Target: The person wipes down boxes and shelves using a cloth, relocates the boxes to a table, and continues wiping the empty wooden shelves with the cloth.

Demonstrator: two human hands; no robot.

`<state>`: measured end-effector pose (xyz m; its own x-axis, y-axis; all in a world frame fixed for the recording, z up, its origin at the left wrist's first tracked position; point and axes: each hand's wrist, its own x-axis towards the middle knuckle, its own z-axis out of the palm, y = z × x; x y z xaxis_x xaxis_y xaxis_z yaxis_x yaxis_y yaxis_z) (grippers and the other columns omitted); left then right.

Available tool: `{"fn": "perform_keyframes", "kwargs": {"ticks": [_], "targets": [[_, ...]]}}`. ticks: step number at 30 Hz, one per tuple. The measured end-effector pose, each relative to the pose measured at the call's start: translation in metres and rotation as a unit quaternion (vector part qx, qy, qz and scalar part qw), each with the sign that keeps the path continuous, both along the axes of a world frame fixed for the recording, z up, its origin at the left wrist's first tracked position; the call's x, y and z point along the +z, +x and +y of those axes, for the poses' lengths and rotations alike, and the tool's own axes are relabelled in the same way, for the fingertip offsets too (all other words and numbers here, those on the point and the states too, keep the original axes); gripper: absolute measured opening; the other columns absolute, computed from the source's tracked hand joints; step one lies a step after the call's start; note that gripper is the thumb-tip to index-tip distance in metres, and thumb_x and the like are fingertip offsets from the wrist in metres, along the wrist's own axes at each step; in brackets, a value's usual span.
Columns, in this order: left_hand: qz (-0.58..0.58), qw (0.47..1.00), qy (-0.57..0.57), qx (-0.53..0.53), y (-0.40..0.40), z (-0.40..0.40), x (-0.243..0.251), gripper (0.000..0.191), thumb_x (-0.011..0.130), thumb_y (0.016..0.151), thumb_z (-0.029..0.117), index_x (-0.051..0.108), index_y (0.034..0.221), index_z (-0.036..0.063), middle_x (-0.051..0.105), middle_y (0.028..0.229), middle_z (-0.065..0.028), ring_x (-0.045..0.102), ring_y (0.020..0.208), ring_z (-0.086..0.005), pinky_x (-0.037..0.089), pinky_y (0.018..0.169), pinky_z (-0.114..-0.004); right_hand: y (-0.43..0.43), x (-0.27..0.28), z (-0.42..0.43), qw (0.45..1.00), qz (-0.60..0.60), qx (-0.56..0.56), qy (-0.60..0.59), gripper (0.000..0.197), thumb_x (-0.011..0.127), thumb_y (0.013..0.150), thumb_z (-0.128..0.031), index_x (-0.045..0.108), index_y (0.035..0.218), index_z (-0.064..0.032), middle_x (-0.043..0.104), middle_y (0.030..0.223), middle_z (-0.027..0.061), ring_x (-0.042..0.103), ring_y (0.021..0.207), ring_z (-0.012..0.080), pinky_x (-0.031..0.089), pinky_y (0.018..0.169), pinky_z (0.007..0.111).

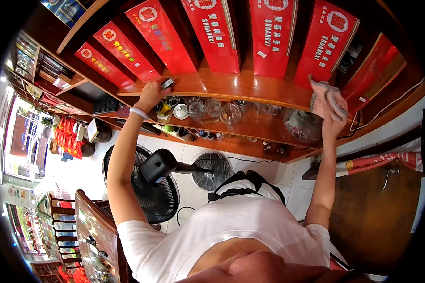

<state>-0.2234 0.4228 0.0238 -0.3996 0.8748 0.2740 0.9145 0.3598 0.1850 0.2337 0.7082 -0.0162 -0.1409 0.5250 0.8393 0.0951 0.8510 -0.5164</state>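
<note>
My left hand (151, 94) is at the left of the wooden shelf (212, 83), its fingers closed around a small dark object (167, 84) with a pale face. I cannot tell what that object is. A pink and grey cloth (326, 97) is bunched in my right hand (334, 124), at the shelf's right end. The cloth lies against the lower edge of a red carton (326, 42). Several more red cartons stand in a row along the shelf, among them a tall one (216, 39) near the middle. They bear gold or white writing.
Glass cups (230, 114), a white lidded cup (180, 111) and a plastic-wrapped bundle (302, 124) sit on the lower shelf. A black standing fan (158, 166) is below my left arm, its round base (212, 171) on the tiles. A white cable (389, 100) runs at the right.
</note>
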Motion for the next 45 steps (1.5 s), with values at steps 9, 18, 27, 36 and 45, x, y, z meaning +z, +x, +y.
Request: {"fn": "perform_keyframes", "kwargs": {"ticks": [9, 18, 27, 36, 45], "targets": [[0.123, 0.986, 0.063, -0.098, 0.091, 0.017, -0.001, 0.027, 0.068, 0.068, 0.015, 0.053, 0.086, 0.0012, 0.056, 0.059, -0.0174, 0.058, 0.053, -0.0339, 0.046, 0.047, -0.041, -0.008, -0.023, 0.015, 0.997, -0.057, -0.046, -0.029, 0.037, 0.068, 0.067, -0.011, 0.054, 0.1, 0.0008, 0.057, 0.093, 0.0179, 0.056, 0.087, 0.0364, 0.044, 0.076, 0.039], [-0.115, 0.952, -0.155, -0.238, 0.249, 0.093, -0.135, 0.024, 0.063, 0.072, 0.019, 0.06, 0.083, -0.0016, 0.059, 0.071, -0.0246, 0.06, 0.07, -0.0401, 0.049, 0.063, -0.046, -0.017, -0.01, 0.003, 0.993, -0.052, -0.102, 0.007, 0.034, 0.067, 0.063, -0.008, 0.054, 0.095, -0.0023, 0.056, 0.088, 0.0171, 0.055, 0.083, 0.038, 0.044, 0.07, 0.042], [-0.176, 0.962, -0.19, -0.092, 0.253, 0.196, -0.289, 0.024, 0.054, 0.077, 0.017, 0.063, 0.086, -0.003, 0.061, 0.088, -0.0278, 0.061, 0.083, -0.0394, 0.051, 0.074, -0.044, -0.015, -0.006, -0.001, 0.988, -0.083, -0.126, 0.042, 0.038, 0.068, 0.057, -0.01, 0.053, 0.09, 0.0003, 0.056, 0.084, 0.0174, 0.054, 0.077, 0.0372, 0.044, 0.067, 0.042], [-0.058, 0.965, -0.2, -0.157, 0.248, 0.213, -0.319, 0.023, 0.048, 0.077, 0.01, 0.057, 0.097, 0.0019, 0.062, 0.087, -0.02, 0.062, 0.081, -0.0341, 0.052, 0.067, -0.042, -0.015, -0.008, 0.008, 0.986, -0.107, -0.122, 0.045, 0.033, 0.063, 0.063, -0.013, 0.051, 0.091, -0.0001, 0.055, 0.086, 0.0166, 0.053, 0.078, 0.0368, 0.043, 0.067, 0.042], [0.025, 0.972, -0.098, -0.211, 0.179, 0.168, -0.341, 0.042, 0.045, 0.08, 0.018, 0.047, 0.12, 0.006, 0.046, 0.123, -0.0193, 0.041, 0.117, -0.0354, 0.023, 0.104, -0.05, -0.019, -0.011, 0.009, 0.983, -0.097, -0.141, 0.07, 0.035, 0.065, 0.062, -0.015, 0.051, 0.091, -0.0002, 0.055, 0.087, 0.0161, 0.053, 0.079, 0.0368, 0.043, 0.067, 0.043]]}}
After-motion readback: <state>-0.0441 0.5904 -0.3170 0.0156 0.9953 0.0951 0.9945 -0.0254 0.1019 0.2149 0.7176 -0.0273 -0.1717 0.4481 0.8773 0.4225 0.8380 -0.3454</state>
